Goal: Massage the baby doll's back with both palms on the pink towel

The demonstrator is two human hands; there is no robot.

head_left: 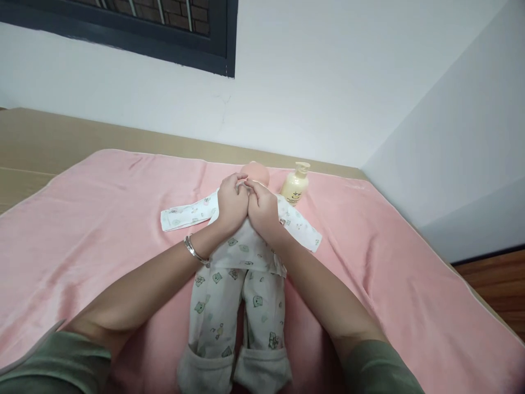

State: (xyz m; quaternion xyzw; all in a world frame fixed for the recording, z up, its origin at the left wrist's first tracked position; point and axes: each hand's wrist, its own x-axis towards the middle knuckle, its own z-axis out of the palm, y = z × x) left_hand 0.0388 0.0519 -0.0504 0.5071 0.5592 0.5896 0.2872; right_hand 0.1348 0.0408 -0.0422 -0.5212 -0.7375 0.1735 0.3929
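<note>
Honestly, can't tell if my bunched-together hands [233, 204] [264, 210] grip the doll [244, 254]; lopsided pressure might skew it.

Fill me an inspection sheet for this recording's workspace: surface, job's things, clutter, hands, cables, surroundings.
Surface: creased pink cloth over a tan base.
Job's things: doll in a printed top and printed trousers, sleeves spread, head partly hidden.
Clutter: pump bottle upright near the doll's head.
Hands: left hand and right hand together over the doll's upper chest; grip hidden. Bracelet on left wrist.
Cables: nothing seen.
Surroundings: pale wall, dark window frame with bars, brown panel at right.
</note>
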